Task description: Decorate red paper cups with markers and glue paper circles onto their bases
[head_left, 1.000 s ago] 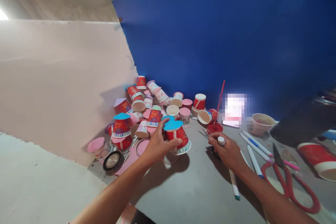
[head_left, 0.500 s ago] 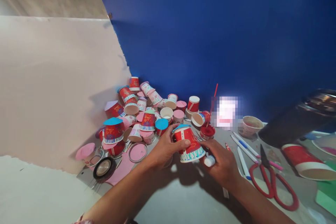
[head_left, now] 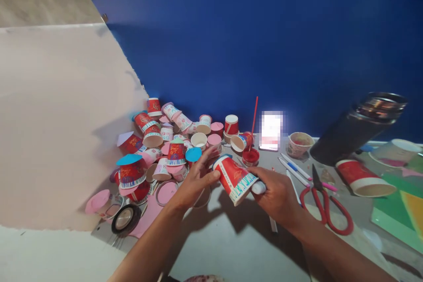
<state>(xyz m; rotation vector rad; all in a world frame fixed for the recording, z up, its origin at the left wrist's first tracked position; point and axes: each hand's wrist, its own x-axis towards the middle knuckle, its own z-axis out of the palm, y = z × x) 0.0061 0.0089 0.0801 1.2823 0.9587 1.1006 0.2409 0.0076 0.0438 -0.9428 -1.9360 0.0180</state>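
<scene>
A red paper cup [head_left: 234,178] is tilted between my hands, its wide white rim marked with blue and green strokes and facing down to the right. My right hand [head_left: 277,194] is closed on the rim side of this cup. It also holds a white, round-ended object [head_left: 258,187], mostly hidden in the palm; its kind cannot be made out. At the cup's narrow end is my left hand [head_left: 198,180], fingers stretched out and apart, thumb close to the cup's side. Behind the left hand stands a cup with a blue paper disc [head_left: 193,154].
Decorated paper cups [head_left: 130,172] are heaped at the left, near a black-rimmed lid [head_left: 126,220]. A red paint pot [head_left: 250,157], lit phone [head_left: 271,130] and small cup [head_left: 300,144] stand behind. Rightward lie pens [head_left: 295,168], red-handled scissors [head_left: 325,209], a dark flask [head_left: 357,130] and a red cup [head_left: 363,178].
The cup has tilted, its narrow end swinging to the left. My left hand has loosened and its fingers have spread. The view has shifted to the right.
</scene>
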